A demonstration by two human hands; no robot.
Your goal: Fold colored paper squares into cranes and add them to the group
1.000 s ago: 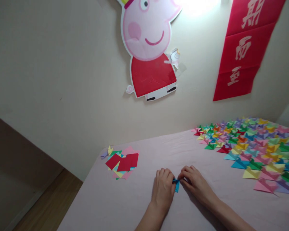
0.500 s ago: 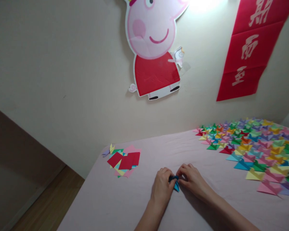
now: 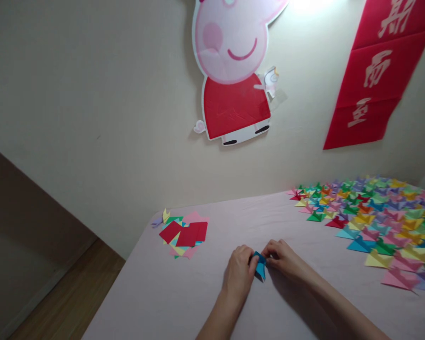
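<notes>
A small blue folded paper piece [image 3: 259, 265] sits between both hands on the pink table cover [image 3: 184, 297]. My left hand [image 3: 239, 272] pinches its left side with curled fingers. My right hand [image 3: 285, 259] pinches its right side, fingers pressed together. Both forearms reach in from the lower edge. Much of the paper is hidden by the fingertips.
A loose stack of flat coloured paper squares [image 3: 184, 233], red on top, lies at the far left corner of the table. Several folded paper shapes [image 3: 371, 222] cover the right side. A wall with a cartoon pig cutout [image 3: 235, 71] and red banner [image 3: 375, 71] stands behind. Wood floor [image 3: 60, 307] shows left.
The blue piece shows more between the fingers and sits more upright. Both hands have stayed together on it; the view has shifted slightly left and up.
</notes>
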